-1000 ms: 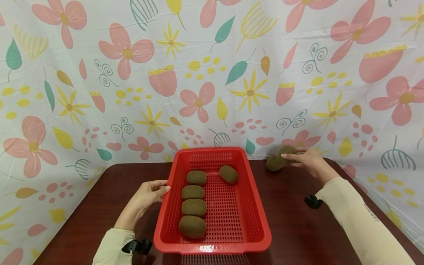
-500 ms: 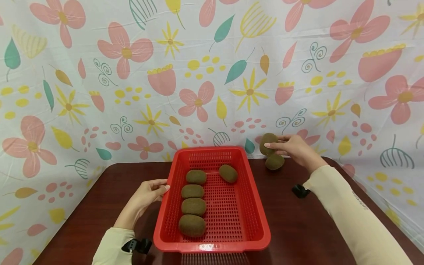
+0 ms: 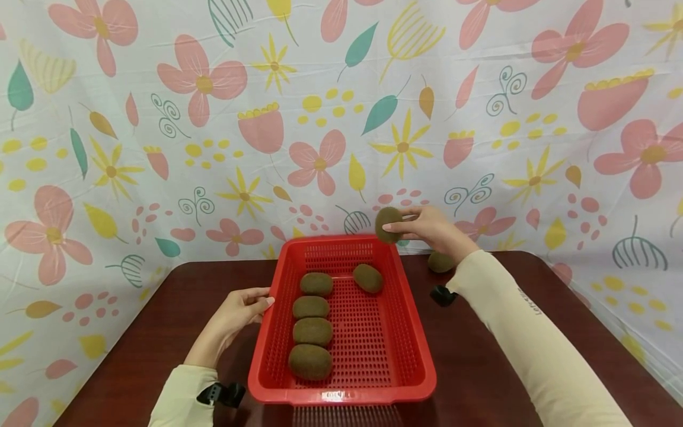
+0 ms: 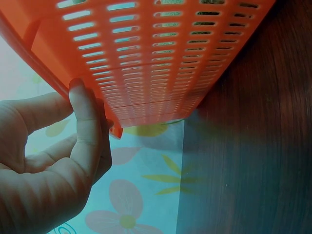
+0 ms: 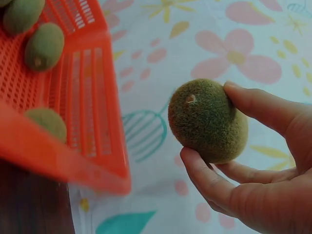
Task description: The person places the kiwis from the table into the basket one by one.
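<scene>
Between thumb and fingers, my right hand [image 3: 433, 229] holds a brown fuzzy kiwi [image 3: 388, 225] in the air at the far right corner of the red plastic basket [image 3: 421, 350]. The right wrist view shows this kiwi [image 5: 207, 122] pinched from both sides, apart from the basket wall. My left hand [image 3: 235, 320] pinches the basket's left rim; in the left wrist view, thumb and fingers [image 4: 85, 131] meet at that rim. Inside the basket, several kiwis line the left side in a column, such as the nearest kiwi [image 3: 310, 362]. One more kiwi [image 3: 368, 279] lies at the far right inside.
On the dark wooden table [image 3: 469, 367], another kiwi [image 3: 440, 262] lies right of the basket near the back edge, partly hidden by the right forearm. A flower-patterned cloth [image 3: 320, 118] hangs behind the table.
My right hand has carried the kiwi leftward and slightly up, from beside the kiwi on the table to above the basket's far right corner. The left hand and basket stay put.
</scene>
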The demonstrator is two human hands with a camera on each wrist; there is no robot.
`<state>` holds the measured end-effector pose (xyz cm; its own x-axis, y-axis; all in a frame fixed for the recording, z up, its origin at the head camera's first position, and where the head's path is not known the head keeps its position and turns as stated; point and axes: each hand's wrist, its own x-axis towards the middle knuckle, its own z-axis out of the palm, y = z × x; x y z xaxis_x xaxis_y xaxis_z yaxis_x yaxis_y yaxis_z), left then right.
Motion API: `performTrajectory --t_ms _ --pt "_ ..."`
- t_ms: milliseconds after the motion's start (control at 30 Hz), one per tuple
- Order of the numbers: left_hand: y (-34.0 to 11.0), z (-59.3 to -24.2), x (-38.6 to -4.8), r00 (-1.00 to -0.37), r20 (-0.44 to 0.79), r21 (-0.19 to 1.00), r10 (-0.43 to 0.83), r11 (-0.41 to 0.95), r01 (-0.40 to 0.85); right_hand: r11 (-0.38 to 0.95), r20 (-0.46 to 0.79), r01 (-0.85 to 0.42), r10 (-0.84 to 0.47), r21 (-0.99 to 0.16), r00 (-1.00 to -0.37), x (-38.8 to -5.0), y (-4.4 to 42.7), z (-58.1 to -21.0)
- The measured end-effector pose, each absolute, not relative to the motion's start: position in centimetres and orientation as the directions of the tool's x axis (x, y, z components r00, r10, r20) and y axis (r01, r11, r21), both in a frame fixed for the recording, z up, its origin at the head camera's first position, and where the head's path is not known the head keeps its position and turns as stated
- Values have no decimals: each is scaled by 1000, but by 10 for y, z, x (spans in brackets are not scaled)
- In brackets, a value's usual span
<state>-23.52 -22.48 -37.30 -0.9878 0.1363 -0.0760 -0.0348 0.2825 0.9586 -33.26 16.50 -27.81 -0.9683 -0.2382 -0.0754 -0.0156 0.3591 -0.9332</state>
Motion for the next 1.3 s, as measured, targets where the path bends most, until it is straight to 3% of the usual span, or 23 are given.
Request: performTrajectory --t_ms 700,1300 --pt "-225 -374 -236 -988 -70 962 140 272 -29 496 -164 -7 -301 -869 -939 -340 82 -294" --pt "-225 -375 -236 -988 -72 961 138 275 -32 681 -203 -109 -361 -724 -910 -333 56 -324"
